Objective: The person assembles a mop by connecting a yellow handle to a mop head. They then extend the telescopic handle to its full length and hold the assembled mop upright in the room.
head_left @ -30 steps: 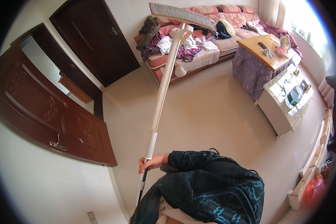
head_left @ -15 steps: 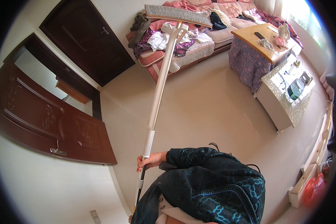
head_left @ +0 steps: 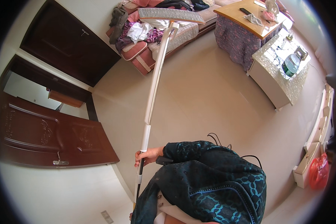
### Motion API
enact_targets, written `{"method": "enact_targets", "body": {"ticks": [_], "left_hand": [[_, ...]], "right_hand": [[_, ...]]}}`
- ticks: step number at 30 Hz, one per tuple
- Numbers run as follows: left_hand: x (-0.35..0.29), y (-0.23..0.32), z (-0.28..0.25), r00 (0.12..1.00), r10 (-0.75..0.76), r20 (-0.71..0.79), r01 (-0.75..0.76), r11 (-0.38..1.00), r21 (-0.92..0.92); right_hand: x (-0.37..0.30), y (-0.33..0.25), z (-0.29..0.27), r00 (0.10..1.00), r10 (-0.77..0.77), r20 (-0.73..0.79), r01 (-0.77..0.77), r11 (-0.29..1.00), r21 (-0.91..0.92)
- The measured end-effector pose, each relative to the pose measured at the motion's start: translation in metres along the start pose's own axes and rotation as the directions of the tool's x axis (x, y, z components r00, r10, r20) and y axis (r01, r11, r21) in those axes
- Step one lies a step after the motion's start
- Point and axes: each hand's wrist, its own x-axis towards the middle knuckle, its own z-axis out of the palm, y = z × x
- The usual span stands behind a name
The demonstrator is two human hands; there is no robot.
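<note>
A flat mop (head_left: 155, 84) with a long white pole is held up off the floor, slanting away from me. Its wide grey pad (head_left: 171, 15) is raised at the far end and overlaps the sofa in the view. My right hand (head_left: 148, 155) is closed around the pole just below a white sleeve joint. Lower down, at the bottom edge, a small part of my left hand (head_left: 130, 216) shows against the pole's lower end; my dark patterned sleeve hides most of it.
Clothes lie heaped on a pink sofa (head_left: 138, 56). To its right stand a cloth-draped table (head_left: 235, 11) and a low cabinet (head_left: 267, 86) bearing a large clear bottle (head_left: 291, 64). A brown door (head_left: 59, 138) stands open at left. A red plastic bag (head_left: 319, 171) sits at right.
The view has shifted, so sofa, table and cabinet appear higher and farther left. The mop pad appears slightly left and lower in the picture. My right hand keeps its grip on the pole.
</note>
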Motion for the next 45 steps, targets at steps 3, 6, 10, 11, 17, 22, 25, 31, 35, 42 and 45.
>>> {"method": "enact_targets", "body": {"ticks": [3, 6, 10, 11, 17, 22, 25, 31, 35, 42, 45], "left_hand": [[-0.001, -0.008, -0.006, 1.000, -0.006, -0.022, 0.006, 1.000, 0.001], [0.002, -0.015, -0.012, 0.999, 0.005, -0.052, -0.005, 1.000, -0.001], [0.012, -0.020, -0.026, 0.990, 0.087, -0.113, -0.089, 0.996, -0.007], [0.017, -0.017, -0.030, 0.984, 0.121, -0.129, -0.124, 0.992, -0.010], [0.059, 0.024, -0.081, 0.769, 0.481, -0.420, -0.502, 0.862, 0.068], [0.093, 0.077, -0.163, 0.623, 0.650, -0.436, -0.675, 0.728, 0.120], [0.099, 0.124, -0.214, 0.475, 0.745, -0.469, -0.788, 0.597, 0.150], [0.094, 0.218, -0.302, 0.086, 0.881, -0.465, -0.957, 0.203, 0.208], [0.089, 0.268, -0.345, -0.176, 0.885, -0.431, -0.975, -0.095, 0.202], [0.107, 0.318, -0.391, -0.557, 0.735, -0.387, -0.812, -0.579, 0.069], [0.146, 0.321, -0.408, -0.552, 0.612, -0.567, -0.774, -0.629, 0.074]], "right_hand": [[-0.007, -0.001, -0.007, 0.996, -0.032, -0.079, 0.033, 0.999, 0.008], [-0.009, 0.000, -0.020, 0.961, -0.006, -0.277, 0.030, 0.996, 0.083], [-0.002, 0.003, -0.052, 0.743, 0.071, -0.666, 0.163, 0.945, 0.283], [-0.003, 0.003, -0.065, 0.673, 0.072, -0.736, 0.217, 0.932, 0.289], [-0.019, 0.019, -0.121, 0.366, 0.111, -0.924, 0.437, 0.856, 0.276], [-0.031, 0.040, -0.176, 0.352, 0.174, -0.920, 0.450, 0.830, 0.329], [-0.048, 0.074, -0.235, 0.320, -0.257, -0.912, -0.043, 0.958, -0.285], [-0.095, 0.080, -0.281, 0.246, -0.499, -0.831, -0.473, 0.686, -0.552], [-0.128, 0.050, -0.241, 0.153, -0.584, -0.798, -0.819, 0.377, -0.432], [-0.128, 0.038, -0.247, -0.392, -0.359, -0.847, -0.225, 0.930, -0.291], [-0.110, 0.015, -0.234, -0.421, 0.041, -0.906, 0.631, 0.731, -0.260]]}}
